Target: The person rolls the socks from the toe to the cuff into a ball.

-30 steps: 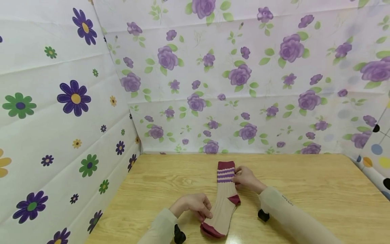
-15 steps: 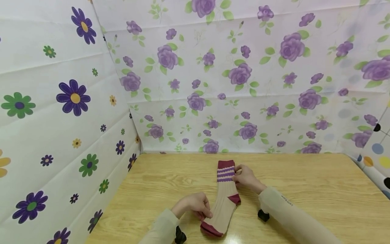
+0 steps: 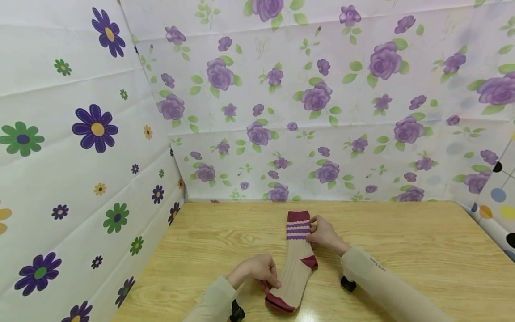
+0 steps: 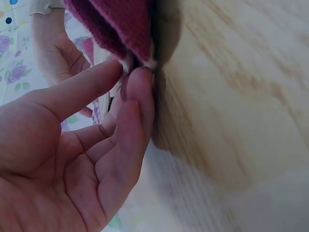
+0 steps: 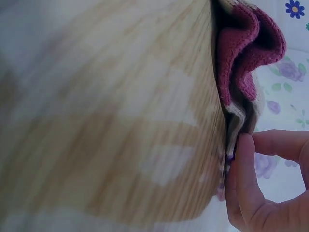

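Floral sheeting [image 3: 281, 150] backs the wood-grain worktop [image 3: 217, 237]; at lower centre, left hand [image 3: 260, 271] and right hand [image 3: 325, 235] pinch stacked beige-and-maroon socks [image 3: 295, 278], fingers clamped near toe and striped cuff.

cream-and-maroon sock [image 5: 235, 58] in right grip [image 5: 270, 212], wooden tabletop [image 5: 120, 135] alongside
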`<state>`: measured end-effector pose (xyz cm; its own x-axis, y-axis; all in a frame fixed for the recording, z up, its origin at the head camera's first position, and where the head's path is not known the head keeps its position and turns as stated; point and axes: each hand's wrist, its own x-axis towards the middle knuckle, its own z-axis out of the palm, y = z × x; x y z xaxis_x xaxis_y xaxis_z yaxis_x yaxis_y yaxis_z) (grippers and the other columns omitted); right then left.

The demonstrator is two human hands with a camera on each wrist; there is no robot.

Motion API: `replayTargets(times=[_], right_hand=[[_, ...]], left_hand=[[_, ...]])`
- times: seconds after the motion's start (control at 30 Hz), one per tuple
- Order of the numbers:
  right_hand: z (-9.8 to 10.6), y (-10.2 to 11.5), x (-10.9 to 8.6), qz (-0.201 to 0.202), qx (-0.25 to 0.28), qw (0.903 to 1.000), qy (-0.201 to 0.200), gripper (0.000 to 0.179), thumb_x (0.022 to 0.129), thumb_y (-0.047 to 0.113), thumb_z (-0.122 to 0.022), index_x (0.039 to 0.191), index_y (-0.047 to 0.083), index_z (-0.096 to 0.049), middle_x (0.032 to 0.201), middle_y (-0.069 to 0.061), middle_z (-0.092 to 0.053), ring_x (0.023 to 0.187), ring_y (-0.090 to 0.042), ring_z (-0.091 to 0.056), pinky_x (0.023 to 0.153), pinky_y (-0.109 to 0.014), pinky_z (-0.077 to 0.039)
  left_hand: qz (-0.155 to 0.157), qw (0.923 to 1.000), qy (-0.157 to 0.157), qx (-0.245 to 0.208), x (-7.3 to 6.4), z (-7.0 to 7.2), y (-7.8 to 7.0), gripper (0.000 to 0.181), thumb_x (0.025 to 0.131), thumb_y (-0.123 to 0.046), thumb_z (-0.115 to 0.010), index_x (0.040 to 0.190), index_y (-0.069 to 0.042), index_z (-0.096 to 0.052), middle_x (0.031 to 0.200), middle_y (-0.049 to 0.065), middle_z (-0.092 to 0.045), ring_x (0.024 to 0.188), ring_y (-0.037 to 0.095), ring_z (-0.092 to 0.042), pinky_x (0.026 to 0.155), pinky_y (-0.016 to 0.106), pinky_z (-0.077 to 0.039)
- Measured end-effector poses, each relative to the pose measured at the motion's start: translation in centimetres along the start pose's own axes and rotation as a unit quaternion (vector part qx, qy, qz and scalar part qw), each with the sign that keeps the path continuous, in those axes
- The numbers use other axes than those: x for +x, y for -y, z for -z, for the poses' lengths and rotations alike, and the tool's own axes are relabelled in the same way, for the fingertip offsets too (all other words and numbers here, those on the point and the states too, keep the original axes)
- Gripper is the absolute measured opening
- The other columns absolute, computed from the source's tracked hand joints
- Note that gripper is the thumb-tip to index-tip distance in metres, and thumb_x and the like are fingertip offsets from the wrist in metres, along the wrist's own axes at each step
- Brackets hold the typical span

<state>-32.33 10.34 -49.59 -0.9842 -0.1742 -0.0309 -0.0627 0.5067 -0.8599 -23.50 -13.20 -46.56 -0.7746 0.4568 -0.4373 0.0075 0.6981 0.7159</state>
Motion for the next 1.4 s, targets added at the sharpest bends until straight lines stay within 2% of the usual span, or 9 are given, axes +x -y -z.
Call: replayTargets(times=[0.1, 0.23, 0.37, 0.53, 0.77, 0.87, 1.03, 1.17, 1.4], right_hand=[[0.1, 0.3, 0.0, 0.016, -0.032, 0.9994, -0.003, 0.051, 0.072, -0.004, -0.074, 0.118, -0.009, -0.053, 0.09, -0.016, -0.059, 0.073, -0.018, -0.055, 0.06, -0.031, -0.054], [0.1, 0.3, 0.0, 0.027, -0.07, 0.9971, 0.014, 0.04, 0.073, 0.0, -0.074, 0.111, -0.006, -0.063, 0.089, -0.013, -0.06, 0.075, -0.017, -0.053, 0.059, -0.025, -0.047], [0.1, 0.0, 0.2, 0.034, -0.082, 0.9953, 0.038, 0.036, 0.074, 0.001, -0.075, 0.108, -0.005, -0.065, 0.088, -0.011, -0.06, 0.074, -0.016, -0.053, 0.06, -0.024, -0.046], [0.5, 0.3, -0.1, 0.058, -0.096, 0.9922, 0.054, 0.034, 0.074, 0.002, -0.076, 0.106, -0.004, -0.066, 0.092, -0.012, -0.063, 0.083, -0.02, -0.055, 0.069, -0.029, -0.049], [0.5, 0.6, -0.7, 0.092, -0.134, 0.9842, 0.07, 0.026, 0.078, 0.003, -0.072, 0.103, -0.003, -0.067, 0.096, -0.012, -0.067, 0.087, -0.021, -0.06, 0.078, -0.037, -0.053], [0.3, 1.0, -1.1, 0.098, -0.146, 0.9822, 0.066, 0.023, 0.082, 0.003, -0.07, 0.104, -0.003, -0.067, 0.099, -0.013, -0.068, 0.089, -0.021, -0.061, 0.08, -0.039, -0.054], [0.2, 1.6, -1.8, 0.123, -0.158, 0.9784, 0.052, 0.022, 0.085, 0.002, -0.067, 0.106, -0.004, -0.065, 0.103, -0.017, -0.067, 0.095, -0.028, -0.062, 0.082, -0.044, -0.054], [-0.1, 1.7, -2.3, 0.153, -0.176, 0.9716, 0.042, 0.026, 0.085, 0.002, -0.065, 0.11, -0.005, -0.062, 0.107, -0.02, -0.064, 0.101, -0.033, -0.061, 0.085, -0.046, -0.053], [-0.3, 2.3, -3.4, 0.179, -0.211, 0.9597, 0.05, 0.029, 0.086, 0.002, -0.062, 0.113, -0.005, -0.061, 0.108, -0.019, -0.062, 0.093, -0.024, -0.059, 0.079, -0.042, -0.052]], left_hand=[[-0.01, 0.9999, -0.004, 0.006, 0.1, 0.0, -0.1, 0.013, 0.08, -0.002, -0.076, 0.072, 0.003, -0.067, 0.065, 0.013, -0.068, 0.05, 0.013, -0.058, 0.055, 0.033, -0.056], [-0.032, 0.9989, -0.004, 0.033, 0.3, 0.1, -0.2, 0.015, 0.08, -0.002, -0.075, 0.071, 0.001, -0.064, 0.064, 0.012, -0.067, 0.056, 0.029, -0.066, 0.057, 0.035, -0.056], [-0.053, 0.9971, -0.004, 0.055, 0.3, 0.3, -0.2, 0.013, 0.082, -0.002, -0.074, 0.074, 0.001, -0.063, 0.066, 0.016, -0.068, 0.064, 0.037, -0.069, 0.054, 0.03, -0.053], [-0.058, 0.9977, -0.009, 0.034, 0.3, 0.5, -0.1, 0.009, 0.082, 0.001, -0.072, 0.086, 0.002, -0.064, 0.069, 0.013, -0.069, 0.063, 0.033, -0.069, 0.054, 0.023, -0.049], [-0.067, 0.9976, 0.013, 0.002, 0.3, 0.6, 0.3, 0.01, 0.084, 0.003, -0.069, 0.092, 0.004, -0.064, 0.077, 0.02, -0.071, 0.074, 0.045, -0.068, 0.062, 0.032, -0.057], [-0.073, 0.9972, 0.007, 0.009, 0.3, 0.6, 0.4, 0.008, 0.084, 0.001, -0.07, 0.09, 0.002, -0.064, 0.077, 0.022, -0.071, 0.066, 0.037, -0.068, 0.058, 0.028, -0.054], [-0.088, 0.9952, -0.015, 0.039, 0.4, 0.7, 0.5, 0.006, 0.088, -0.006, -0.068, 0.087, -0.001, -0.065, 0.075, 0.019, -0.069, 0.059, 0.017, -0.06, 0.051, 0.02, -0.041], [-0.114, 0.9911, -0.036, 0.058, 0.5, 0.7, 0.6, 0.008, 0.091, -0.009, -0.064, 0.089, -0.002, -0.066, 0.075, 0.014, -0.069, 0.059, 0.015, -0.06, 0.051, 0.019, -0.043], [-0.166, 0.9804, -0.076, 0.074, 0.5, 0.5, 0.7, 0.01, 0.095, -0.015, -0.06, 0.094, -0.007, -0.066, 0.084, 0.003, -0.067, 0.069, 0.004, -0.058, 0.061, 0.019, -0.048]])
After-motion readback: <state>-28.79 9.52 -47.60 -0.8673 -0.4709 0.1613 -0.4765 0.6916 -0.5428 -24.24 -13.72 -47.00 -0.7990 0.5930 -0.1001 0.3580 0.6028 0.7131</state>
